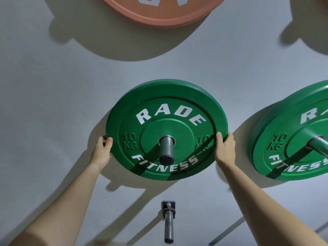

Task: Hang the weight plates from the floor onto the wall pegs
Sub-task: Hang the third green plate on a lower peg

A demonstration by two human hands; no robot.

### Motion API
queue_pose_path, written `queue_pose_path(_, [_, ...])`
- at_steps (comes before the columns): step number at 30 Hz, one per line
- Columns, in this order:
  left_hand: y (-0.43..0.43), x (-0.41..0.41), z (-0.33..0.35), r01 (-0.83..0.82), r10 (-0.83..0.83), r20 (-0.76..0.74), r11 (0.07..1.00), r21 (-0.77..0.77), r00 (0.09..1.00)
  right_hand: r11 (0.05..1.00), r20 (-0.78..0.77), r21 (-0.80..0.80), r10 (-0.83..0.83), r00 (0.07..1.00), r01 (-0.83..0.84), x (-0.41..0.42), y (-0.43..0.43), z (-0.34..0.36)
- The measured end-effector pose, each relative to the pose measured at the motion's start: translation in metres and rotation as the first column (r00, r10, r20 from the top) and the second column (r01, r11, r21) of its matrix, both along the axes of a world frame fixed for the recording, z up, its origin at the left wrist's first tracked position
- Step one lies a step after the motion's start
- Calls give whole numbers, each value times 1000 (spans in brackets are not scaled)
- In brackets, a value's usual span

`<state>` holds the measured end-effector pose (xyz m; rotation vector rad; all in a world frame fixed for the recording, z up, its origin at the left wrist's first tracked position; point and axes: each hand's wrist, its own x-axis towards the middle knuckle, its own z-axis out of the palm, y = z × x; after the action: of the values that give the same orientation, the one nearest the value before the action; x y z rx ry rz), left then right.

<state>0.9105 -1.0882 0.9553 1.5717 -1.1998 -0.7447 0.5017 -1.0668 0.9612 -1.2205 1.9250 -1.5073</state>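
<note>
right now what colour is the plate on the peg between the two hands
Green, with white lettering, on the plate; the head view shows it clearly.

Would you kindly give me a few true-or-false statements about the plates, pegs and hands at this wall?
1. The middle green plate sits on a peg. True.
2. Only the left hand touches it. False: the right hand grips its opposite rim too.
3. The lower peg is bare. True.
4. The plate reads 20 KG. False: 10 KG.
5. The plate above is blue. False: it is orange.
</note>
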Motion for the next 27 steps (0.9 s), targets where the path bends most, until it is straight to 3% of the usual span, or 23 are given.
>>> queue_pose_path(9, [3,-3,-14,-5,5,-1,994,106,1000,999,-128,-26,21,992,-24,-7,-1,12])
queue_pose_path(14, [5,-6,-8,29,-66,132,965,261,989,997,-147,13,79,986,-78,-9,-7,17])
queue_pose_path(17, [9,-9,-1,-31,-12,135,949,314,991,994,-97,87,70,993,-61,-5,-6,17])
queue_pose_path(20, [18,-27,0,-73,113,-73,908,412,991,938,84,316,-178,980,143,15,1,14])
queue_pose_path(22, [29,-51,5,14,144,-298,883,470,943,884,279,427,-328,903,189,36,5,10])
queue_pose_path(25, [34,-92,14,204,91,-564,876,438,821,910,608,412,-239,757,-44,68,8,8])
queue_pose_path(27, [29,-117,20,254,71,-673,893,371,737,918,692,336,-91,716,-208,85,8,14])
